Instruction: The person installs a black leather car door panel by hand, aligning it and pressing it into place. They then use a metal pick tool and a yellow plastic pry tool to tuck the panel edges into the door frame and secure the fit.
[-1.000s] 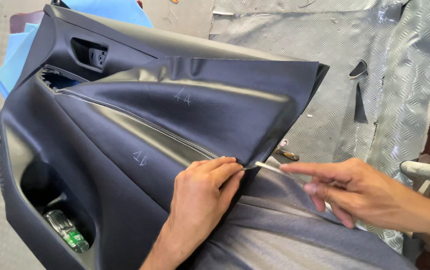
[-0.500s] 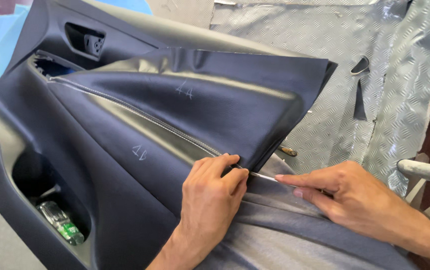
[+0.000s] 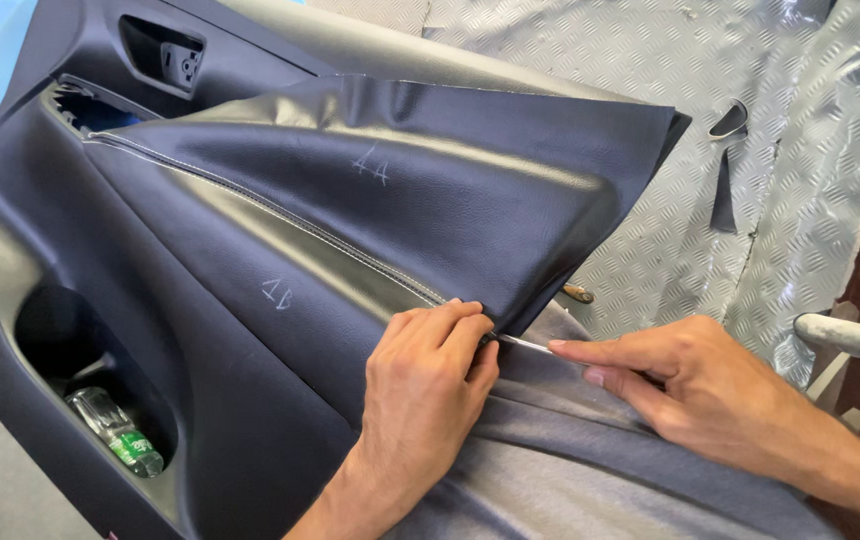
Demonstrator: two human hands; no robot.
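I see the black vinyl cover (image 3: 450,190) lying over the door panel (image 3: 70,250), its stitched seam (image 3: 280,215) seated along most of the groove. My left hand (image 3: 425,385) pinches the cover's edge; my right hand (image 3: 690,385), fingers together, guides a thin metal tool (image 3: 525,344). The lower end looks untucked.
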